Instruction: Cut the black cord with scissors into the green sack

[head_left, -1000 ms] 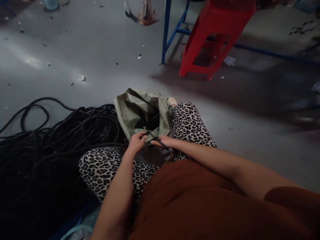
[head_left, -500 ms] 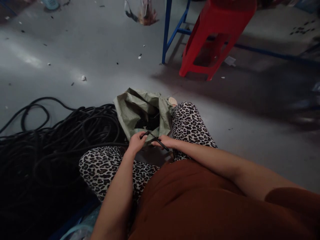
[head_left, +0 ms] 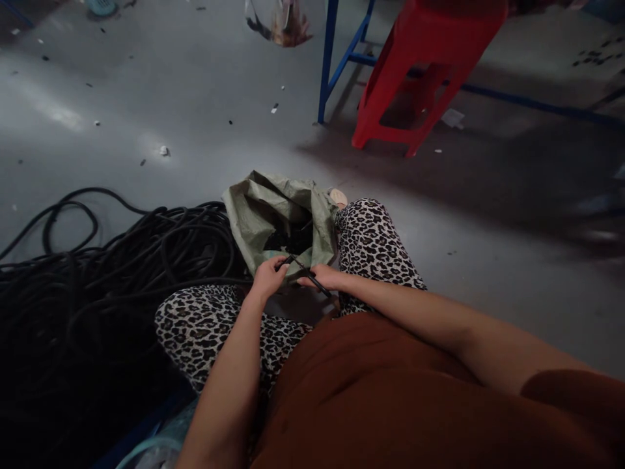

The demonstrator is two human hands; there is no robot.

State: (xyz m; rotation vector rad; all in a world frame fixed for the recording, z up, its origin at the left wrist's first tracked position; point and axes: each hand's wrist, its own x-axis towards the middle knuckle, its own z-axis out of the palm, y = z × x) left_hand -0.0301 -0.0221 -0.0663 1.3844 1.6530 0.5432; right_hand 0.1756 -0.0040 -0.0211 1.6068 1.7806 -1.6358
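Black cord (head_left: 141, 257) lies in smooth, thick, tangled loops.

A smooth grey floor (head_left: 205, 98) littered with small scraps (head_left: 164, 151) catches pale glare at left; a red plastic stool (head_left: 439, 39) stands beside a blue metal frame (head_left: 327, 65).
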